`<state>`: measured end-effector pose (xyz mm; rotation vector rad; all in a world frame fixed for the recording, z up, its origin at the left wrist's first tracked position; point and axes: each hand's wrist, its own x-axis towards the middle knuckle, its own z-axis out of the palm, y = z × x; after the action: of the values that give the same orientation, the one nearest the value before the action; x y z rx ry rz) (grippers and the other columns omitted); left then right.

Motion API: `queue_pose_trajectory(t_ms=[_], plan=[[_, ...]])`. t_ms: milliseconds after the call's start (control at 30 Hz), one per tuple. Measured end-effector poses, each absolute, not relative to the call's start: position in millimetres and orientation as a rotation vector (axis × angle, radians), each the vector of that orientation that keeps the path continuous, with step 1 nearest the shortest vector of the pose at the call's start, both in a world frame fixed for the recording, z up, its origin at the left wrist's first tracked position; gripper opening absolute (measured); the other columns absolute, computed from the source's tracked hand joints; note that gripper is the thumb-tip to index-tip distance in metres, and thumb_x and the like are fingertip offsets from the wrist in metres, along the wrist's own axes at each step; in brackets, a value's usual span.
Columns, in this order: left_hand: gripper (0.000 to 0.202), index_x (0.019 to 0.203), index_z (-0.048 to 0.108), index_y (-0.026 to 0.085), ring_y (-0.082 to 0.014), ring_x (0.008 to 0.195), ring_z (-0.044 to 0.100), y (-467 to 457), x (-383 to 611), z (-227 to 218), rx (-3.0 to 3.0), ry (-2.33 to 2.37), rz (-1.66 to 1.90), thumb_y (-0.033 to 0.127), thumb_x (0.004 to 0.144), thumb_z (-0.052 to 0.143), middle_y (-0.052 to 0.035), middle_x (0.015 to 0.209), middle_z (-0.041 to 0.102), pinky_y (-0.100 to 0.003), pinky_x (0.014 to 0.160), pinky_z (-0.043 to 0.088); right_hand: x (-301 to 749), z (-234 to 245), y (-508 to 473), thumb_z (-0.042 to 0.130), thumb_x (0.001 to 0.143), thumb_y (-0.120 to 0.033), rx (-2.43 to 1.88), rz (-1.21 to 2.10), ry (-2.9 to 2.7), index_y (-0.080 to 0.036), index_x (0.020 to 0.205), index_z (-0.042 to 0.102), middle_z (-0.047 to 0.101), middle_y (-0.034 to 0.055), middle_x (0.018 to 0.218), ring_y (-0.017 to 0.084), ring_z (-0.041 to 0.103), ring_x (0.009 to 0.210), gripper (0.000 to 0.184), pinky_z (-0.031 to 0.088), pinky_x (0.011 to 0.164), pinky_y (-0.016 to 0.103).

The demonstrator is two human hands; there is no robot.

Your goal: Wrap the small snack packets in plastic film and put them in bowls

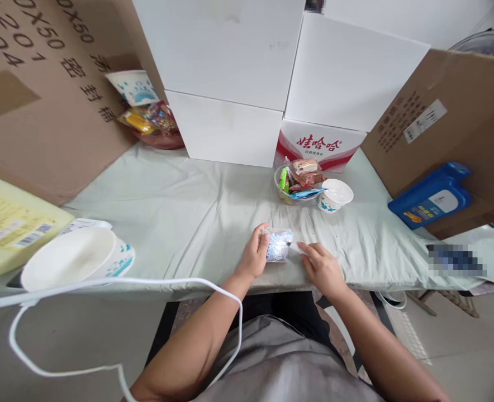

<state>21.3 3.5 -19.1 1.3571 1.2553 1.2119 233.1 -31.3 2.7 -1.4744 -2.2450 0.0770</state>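
Note:
A small clear plastic packet with blue-and-white contents is held just above the near edge of the cloth-covered table. My left hand grips its left side, thumb in front. On the other side, my right hand pinches a clear strip or corner of plastic that seems joined to the packet. Exactly what lies inside the packet is too small to make out. Beyond my hands stands a clear bowl of wrapped snacks, with a white paper cup right beside it.
White boxes form a wall at the back, with cardboard boxes at the sides. A blue bottle is at right. A large paper tub, yellow jug and snack-filled red bowl are at left. A white cable crosses before me.

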Motion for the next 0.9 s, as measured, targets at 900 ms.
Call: queue_pose_trajectory(t_ms=[900], plan=[[0.059,0.140,0.045,0.022,-0.0220,0.121,0.054,5,16,-27,1.334,0.992,1.262,0.051,0.089,0.055,-0.0077,0.133,0.057,-0.035,0.105,0.040,208,5,-13,0.050,0.091,-0.023,-1.237,0.314,-1.883,-0.021,0.088,0.064,0.062,0.0043,0.082,0.017,0.058,0.076,0.015,0.049,0.070,0.032]])
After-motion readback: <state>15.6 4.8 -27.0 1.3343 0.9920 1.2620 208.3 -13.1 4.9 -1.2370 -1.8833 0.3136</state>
